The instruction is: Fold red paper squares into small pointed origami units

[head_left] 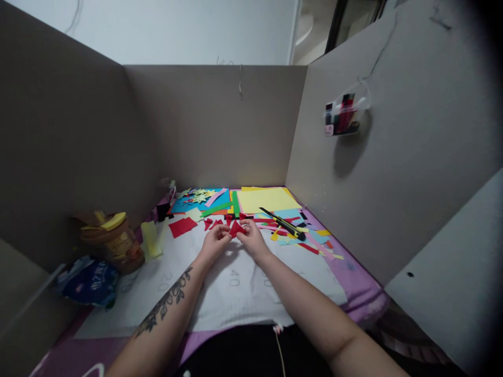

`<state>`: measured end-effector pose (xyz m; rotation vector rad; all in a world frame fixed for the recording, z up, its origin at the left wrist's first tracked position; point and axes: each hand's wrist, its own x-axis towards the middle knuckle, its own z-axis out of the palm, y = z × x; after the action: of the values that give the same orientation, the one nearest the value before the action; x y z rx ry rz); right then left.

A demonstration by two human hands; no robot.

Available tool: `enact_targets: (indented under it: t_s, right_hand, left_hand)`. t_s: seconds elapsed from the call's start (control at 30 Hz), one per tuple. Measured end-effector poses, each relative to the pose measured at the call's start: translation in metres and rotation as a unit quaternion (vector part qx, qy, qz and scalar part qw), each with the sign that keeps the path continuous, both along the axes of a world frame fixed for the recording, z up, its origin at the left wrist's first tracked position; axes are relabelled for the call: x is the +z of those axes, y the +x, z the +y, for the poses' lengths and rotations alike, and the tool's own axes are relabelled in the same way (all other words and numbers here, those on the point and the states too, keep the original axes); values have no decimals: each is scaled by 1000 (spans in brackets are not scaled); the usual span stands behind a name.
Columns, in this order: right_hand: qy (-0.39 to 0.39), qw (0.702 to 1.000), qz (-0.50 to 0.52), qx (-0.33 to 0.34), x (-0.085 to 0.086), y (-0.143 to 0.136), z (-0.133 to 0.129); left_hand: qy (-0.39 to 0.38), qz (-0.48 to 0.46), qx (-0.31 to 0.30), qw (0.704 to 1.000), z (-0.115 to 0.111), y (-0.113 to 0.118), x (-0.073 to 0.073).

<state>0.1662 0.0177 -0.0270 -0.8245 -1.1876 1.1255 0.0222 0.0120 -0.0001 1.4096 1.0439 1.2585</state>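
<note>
Between my two hands is a small folded piece of red paper (236, 229), raised a little over the white sheet. My left hand (216, 240) pinches its left edge with thumb and fingers. On the other side my right hand (251, 238) grips the right edge the same way. Just beyond my fingers lie several small red folded paper pieces (208, 224). Flat red paper squares (182, 227) rest to the left of my left hand. A black and yellow utility knife (288, 226) lies right of my right hand, among scattered paper strips.
Yellow paper sheets (269, 200) and a blue sheet (184, 204) with pale paper stars (199, 196) lie at the back. A brown tub (118, 243) and a blue packet (92, 283) stand left. Grey panels (220, 120) enclose the table; a clear container (346, 115) hangs right.
</note>
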Motion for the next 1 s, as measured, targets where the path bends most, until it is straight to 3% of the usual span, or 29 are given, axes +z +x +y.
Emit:
enact_targets:
  t_s: [0.63,1.0]
  right_hand:
    - [-38,999,-9,11,9,-2,-5]
    - [-89,993,78,13,13,-5,-6]
  left_hand:
    - [-11,43,15,999,0,-2,3]
    - [-50,-76,-24,996,-1,-1,5]
